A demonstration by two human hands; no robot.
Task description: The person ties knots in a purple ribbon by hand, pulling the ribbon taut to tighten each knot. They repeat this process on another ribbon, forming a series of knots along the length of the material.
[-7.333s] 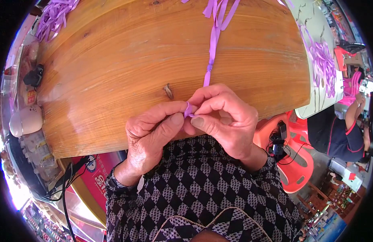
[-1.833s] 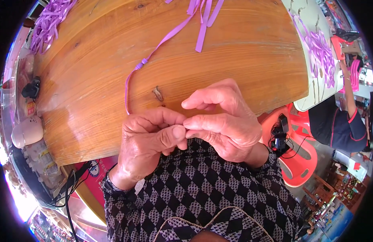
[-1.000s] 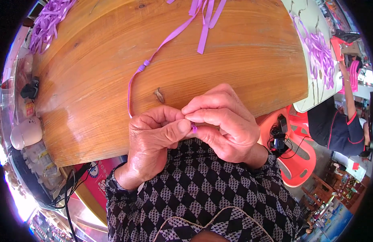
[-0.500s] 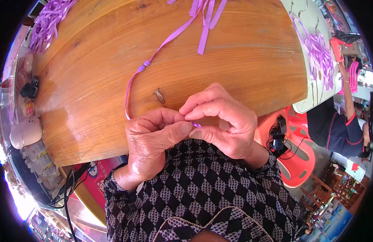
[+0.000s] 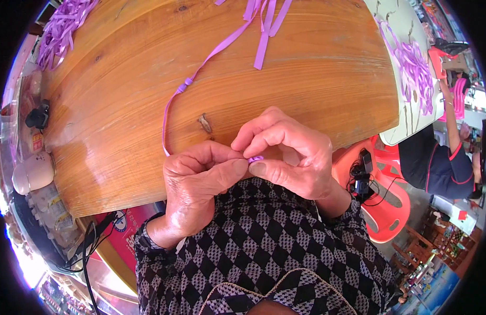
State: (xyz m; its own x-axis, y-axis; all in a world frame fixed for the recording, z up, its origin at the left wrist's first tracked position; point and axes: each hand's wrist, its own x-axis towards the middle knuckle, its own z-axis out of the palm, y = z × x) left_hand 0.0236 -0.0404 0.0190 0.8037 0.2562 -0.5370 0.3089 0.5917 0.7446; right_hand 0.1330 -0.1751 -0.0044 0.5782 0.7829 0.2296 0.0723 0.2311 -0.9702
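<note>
**Purple ribbon pinched between both my hands at the table edge**

Purple ribbon (image 5: 201, 68) is what I have in my fingers. Starting on my left, my left hand (image 5: 193, 184) rests at the near edge of the wooden table (image 5: 111, 121), curled closed, with the thumb and forefinger pressed together on the ribbon's near end. From just beyond those fingers, on their left side, the ribbon climbs away across the wood in a thin loop, passes a small knot (image 5: 184, 85) well beyond my knuckles, and runs on slantwise toward the far edge. A dark knot-mark in the wood (image 5: 205, 123) lies just beyond my fingertips, between the two hands.

Right where the fingertips of both hands meet, a small folded bit of the ribbon (image 5: 255, 158) shows, touching both thumbs. My right hand (image 5: 290, 157) arches over it, forefinger bent down and thumb underneath, closed on that same bit.

Far beyond my right fingers, several loose ribbon strips (image 5: 266, 29) lie on the wood. Well off to the right of that hand, another person's dark sleeve (image 5: 432, 163) shows beside a white table (image 5: 395, 63) strewn with more purple ribbon.
</note>
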